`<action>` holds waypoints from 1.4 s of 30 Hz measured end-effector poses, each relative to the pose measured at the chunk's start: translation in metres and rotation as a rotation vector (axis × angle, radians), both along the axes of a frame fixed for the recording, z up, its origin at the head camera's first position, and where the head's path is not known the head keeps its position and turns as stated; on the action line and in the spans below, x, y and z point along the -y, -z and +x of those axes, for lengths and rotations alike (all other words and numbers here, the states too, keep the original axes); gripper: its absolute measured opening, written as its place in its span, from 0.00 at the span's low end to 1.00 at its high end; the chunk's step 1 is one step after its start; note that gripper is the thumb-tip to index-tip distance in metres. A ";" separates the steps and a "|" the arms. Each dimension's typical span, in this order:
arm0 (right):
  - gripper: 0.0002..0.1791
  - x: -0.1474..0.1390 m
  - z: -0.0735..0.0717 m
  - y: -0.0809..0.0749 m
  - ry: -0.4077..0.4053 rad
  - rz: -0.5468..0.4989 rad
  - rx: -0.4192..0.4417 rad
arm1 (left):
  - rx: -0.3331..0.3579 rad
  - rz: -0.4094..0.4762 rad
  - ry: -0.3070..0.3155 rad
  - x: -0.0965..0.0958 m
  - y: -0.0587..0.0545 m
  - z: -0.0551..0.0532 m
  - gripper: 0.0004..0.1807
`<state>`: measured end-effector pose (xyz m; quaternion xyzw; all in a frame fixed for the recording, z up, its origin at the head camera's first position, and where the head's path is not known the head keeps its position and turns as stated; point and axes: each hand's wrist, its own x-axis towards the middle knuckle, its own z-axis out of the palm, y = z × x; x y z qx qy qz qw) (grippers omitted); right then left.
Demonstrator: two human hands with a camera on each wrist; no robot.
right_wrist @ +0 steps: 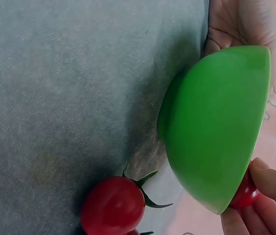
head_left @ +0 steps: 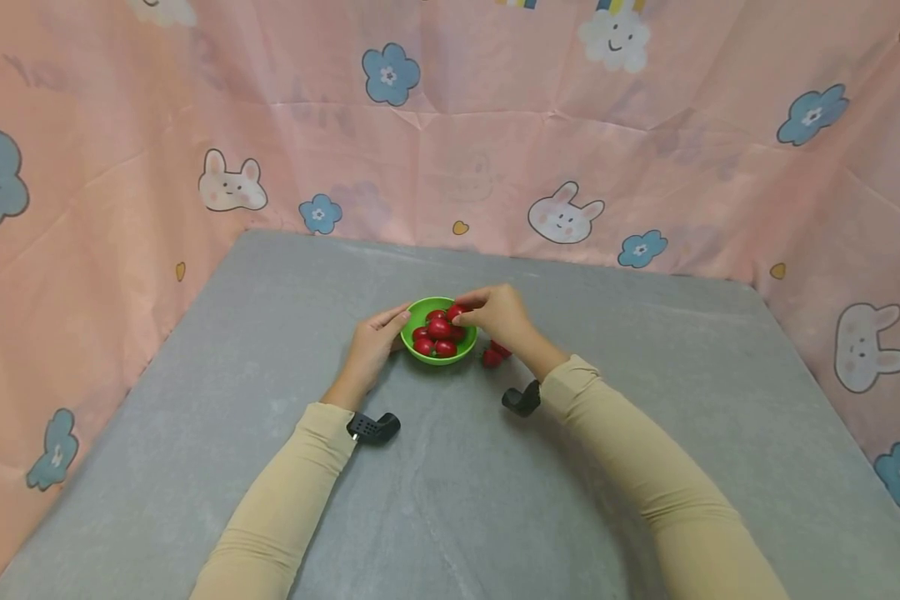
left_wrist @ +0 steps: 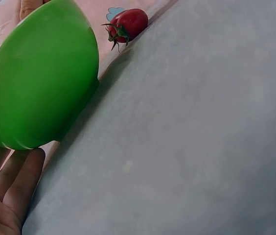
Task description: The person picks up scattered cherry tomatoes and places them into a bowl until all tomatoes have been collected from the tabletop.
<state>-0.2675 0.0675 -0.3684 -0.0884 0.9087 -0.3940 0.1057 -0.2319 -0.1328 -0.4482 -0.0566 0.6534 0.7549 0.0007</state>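
A green bowl point(head_left: 467, 343) stands on the table with several red cherry tomatoes point(head_left: 439, 328) inside. My left hand point(head_left: 367, 348) holds the bowl's left side, thumb at the rim and fingers against the outer wall. Over the right rim, my right hand point(head_left: 499, 315) pinches a cherry tomato point(right_wrist: 246, 192) between thumb and fingers. Beside the bowl on the right, under the right wrist, lie more loose cherry tomatoes point(head_left: 491, 357). One cherry tomato point(right_wrist: 112, 206) shows its green stem close up in the right wrist view, with another partly hidden behind it.
The grey table point(head_left: 330, 500) spreads out around the bowl. A pink curtain point(head_left: 450, 150) printed with rabbits and flowers hangs along the back and both sides. Black wrist cameras point(head_left: 373, 428) sit at the cuffs of the beige sleeves.
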 end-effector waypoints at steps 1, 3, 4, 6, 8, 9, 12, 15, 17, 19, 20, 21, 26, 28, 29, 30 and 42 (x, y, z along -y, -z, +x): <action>0.20 0.000 0.000 0.000 -0.004 0.007 -0.006 | 0.000 0.004 -0.001 0.000 0.000 0.000 0.20; 0.20 0.001 0.000 0.000 -0.009 0.015 -0.008 | 0.001 0.006 0.000 0.000 0.000 0.000 0.20; 0.20 0.001 0.000 0.000 -0.011 0.016 -0.007 | 0.002 0.005 0.000 0.000 0.000 0.000 0.20; 0.21 0.002 0.000 0.000 -0.015 0.020 -0.007 | 0.003 0.006 0.001 0.000 0.000 0.000 0.20; 0.21 0.002 0.000 0.000 -0.018 0.020 -0.008 | 0.004 0.003 0.004 0.000 0.000 -0.001 0.21; 0.21 0.002 0.000 0.001 -0.018 0.018 -0.008 | 0.005 0.001 0.004 -0.001 0.001 -0.001 0.21; 0.21 0.001 0.000 0.001 -0.016 0.007 -0.014 | 0.007 -0.001 0.004 0.000 0.001 -0.001 0.21; 0.20 0.000 0.001 0.001 0.001 -0.020 -0.009 | 0.008 -0.012 0.005 0.000 0.001 -0.001 0.21; 0.20 -0.002 0.001 0.001 0.015 -0.041 -0.010 | 0.009 -0.021 0.006 0.000 0.001 0.000 0.21; 0.20 -0.006 0.001 0.003 0.038 -0.075 -0.007 | 0.009 -0.029 0.009 0.000 0.001 -0.001 0.21; 0.20 -0.008 0.002 0.004 0.051 -0.097 -0.007 | 0.010 -0.030 0.009 0.000 0.001 -0.001 0.21; 0.20 -0.011 0.002 0.004 0.067 -0.120 -0.005 | 0.011 -0.028 0.007 0.000 0.001 -0.001 0.21; 0.20 -0.028 0.006 0.012 0.131 -0.215 0.002 | 0.013 -0.040 0.007 0.000 0.002 -0.001 0.21; 0.20 -0.036 0.007 0.017 0.143 -0.220 0.005 | 0.013 -0.043 0.007 0.000 0.001 -0.001 0.21; 0.20 -0.039 0.008 0.019 0.150 -0.222 0.012 | 0.011 -0.043 0.007 0.000 0.001 -0.001 0.21; 0.21 -0.043 0.009 0.020 0.156 -0.215 0.018 | 0.012 -0.041 0.006 0.000 0.002 -0.001 0.21; 0.24 -0.072 0.017 0.036 0.199 -0.158 0.116 | 0.009 -0.050 0.008 0.001 0.001 0.000 0.21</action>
